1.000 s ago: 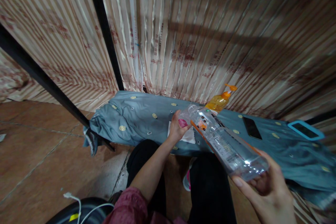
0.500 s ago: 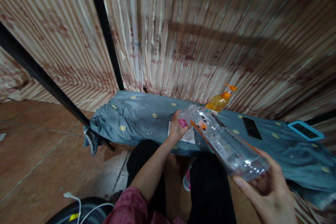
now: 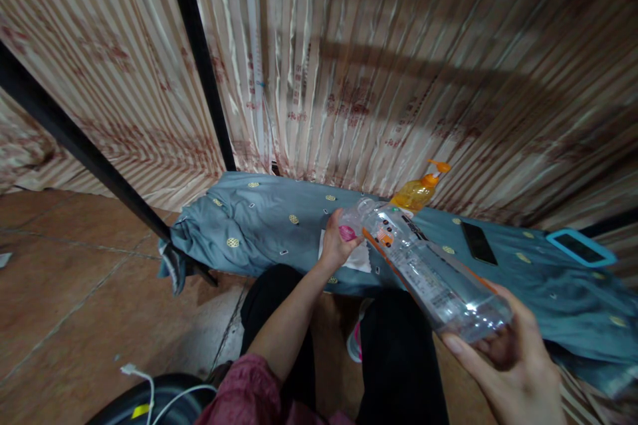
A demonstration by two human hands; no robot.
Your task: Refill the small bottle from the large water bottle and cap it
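Note:
My right hand (image 3: pixel 503 358) grips the base of a clear plastic bottle (image 3: pixel 423 269) with an orange label, tilted so its neck points away toward my left hand. My left hand (image 3: pixel 336 246) is at the bottle's mouth, its fingers closed on a pink cap (image 3: pixel 347 233). Both hands hover over the near edge of a low surface covered with a blue-grey patterned cloth (image 3: pixel 264 226). A white tissue (image 3: pixel 361 259) lies on the cloth just under my left hand.
An orange pump bottle (image 3: pixel 417 191) stands behind the clear bottle by the striped curtain (image 3: pixel 349 66). A black phone (image 3: pixel 477 242) and a phone in a blue case (image 3: pixel 578 247) lie at the right. A white cable (image 3: pixel 149 388) is on the tiled floor (image 3: pixel 74 305).

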